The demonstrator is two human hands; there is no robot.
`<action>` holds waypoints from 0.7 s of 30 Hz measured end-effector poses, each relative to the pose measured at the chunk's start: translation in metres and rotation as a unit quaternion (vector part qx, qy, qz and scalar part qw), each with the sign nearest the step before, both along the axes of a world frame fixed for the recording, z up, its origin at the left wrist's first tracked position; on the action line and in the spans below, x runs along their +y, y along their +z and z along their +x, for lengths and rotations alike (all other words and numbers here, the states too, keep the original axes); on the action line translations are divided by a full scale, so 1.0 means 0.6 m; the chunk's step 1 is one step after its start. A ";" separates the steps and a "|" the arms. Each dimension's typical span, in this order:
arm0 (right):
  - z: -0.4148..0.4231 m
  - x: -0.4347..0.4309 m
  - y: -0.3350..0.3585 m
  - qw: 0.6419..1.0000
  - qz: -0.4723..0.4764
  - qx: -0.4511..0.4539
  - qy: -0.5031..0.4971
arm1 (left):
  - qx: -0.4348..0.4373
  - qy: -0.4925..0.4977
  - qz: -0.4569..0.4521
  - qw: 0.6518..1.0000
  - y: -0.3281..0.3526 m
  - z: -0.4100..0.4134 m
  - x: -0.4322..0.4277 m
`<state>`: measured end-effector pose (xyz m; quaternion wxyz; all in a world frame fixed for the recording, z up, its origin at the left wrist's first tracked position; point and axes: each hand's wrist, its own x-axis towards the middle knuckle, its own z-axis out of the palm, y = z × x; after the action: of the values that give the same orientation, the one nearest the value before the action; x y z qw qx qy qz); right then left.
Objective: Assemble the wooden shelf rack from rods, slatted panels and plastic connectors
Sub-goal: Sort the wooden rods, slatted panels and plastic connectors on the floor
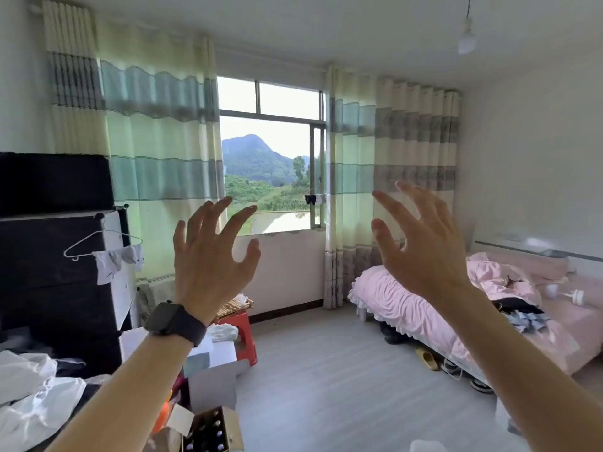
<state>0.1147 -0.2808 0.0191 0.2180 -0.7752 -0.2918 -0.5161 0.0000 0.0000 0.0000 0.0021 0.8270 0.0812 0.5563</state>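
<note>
Head-cam view of a bedroom. Both hands are raised in front of the camera, backs toward the viewer, fingers spread & slightly curved, holding nothing. The left hand (212, 256) is at centre-left w/ a black smartwatch (174, 322) on the wrist. The right hand (421, 246) is at centre-right, well apart from it. The wooden rack parts (234, 306), a pile of pale slats/rods, lie on a red plastic stool (243, 340) at far left-centre, by the wall under the window (270, 151). They are partly hidden behind the left wrist, and neither hand touches them. Striped curtains (156, 132) hang either side of the window, w/ hills & trees outside. Left: a black cabinet (55, 249) w/ a white hanger (98, 244) hooked on it. Near left: white plastic bags (32, 393) & a cardboard box of bottles (212, 429). Right: a bed (408, 308) w/ pink bedding, shoes (481, 384) beneath it. The floor (342, 386) is grey.
</note>
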 end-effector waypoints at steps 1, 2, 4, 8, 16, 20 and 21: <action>0.005 0.000 -0.011 0.999 0.026 -0.008 0.029 | -0.010 -0.013 0.001 1.000 -0.007 0.005 -0.002; 0.011 0.001 -0.020 0.998 0.048 -0.013 0.049 | -0.026 -0.017 0.002 1.000 -0.014 0.013 -0.001; 0.031 0.008 -0.055 0.995 0.070 -0.012 0.074 | -0.021 -0.016 -0.009 1.000 -0.049 0.034 0.005; 0.082 0.034 -0.114 0.992 0.074 0.031 0.098 | 0.052 -0.006 -0.045 0.998 -0.109 0.089 0.023; 0.272 0.136 -0.268 0.970 -0.039 0.217 0.099 | 0.218 0.024 -0.084 0.972 -0.268 0.270 0.109; 0.396 0.201 -0.343 0.947 -0.085 0.295 0.095 | 0.287 0.019 -0.119 0.950 -0.337 0.399 0.181; 0.427 0.216 -0.356 0.942 -0.092 0.308 0.096 | 0.297 0.021 -0.119 0.947 -0.348 0.432 0.200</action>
<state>0.3710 -0.1509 -0.1945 0.2732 -0.8814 -0.3295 -0.1998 0.2593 0.1199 -0.2089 0.0648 0.9467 0.1608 0.2714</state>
